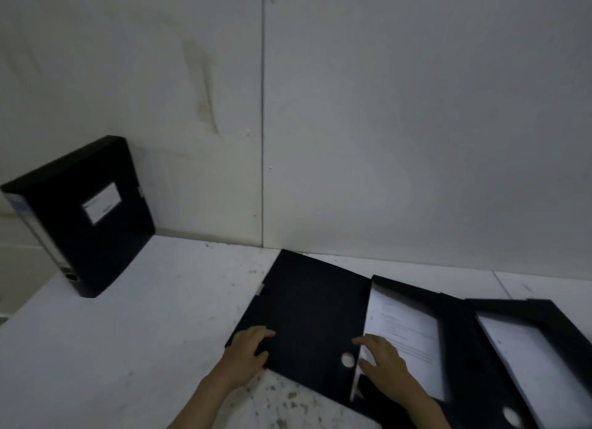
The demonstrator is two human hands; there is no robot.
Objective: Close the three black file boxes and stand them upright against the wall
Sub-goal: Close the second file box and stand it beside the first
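Grip spread, both hands, left hand point(248, 351) and right hand point(382, 361), press the light, stiff black plastic file box's lid point(307, 313) on the tabletop point(128, 348), best held by its edges.

Dim, flat, grey light; soft blur throughout, wide-angle bending at the edges, faint shadows only
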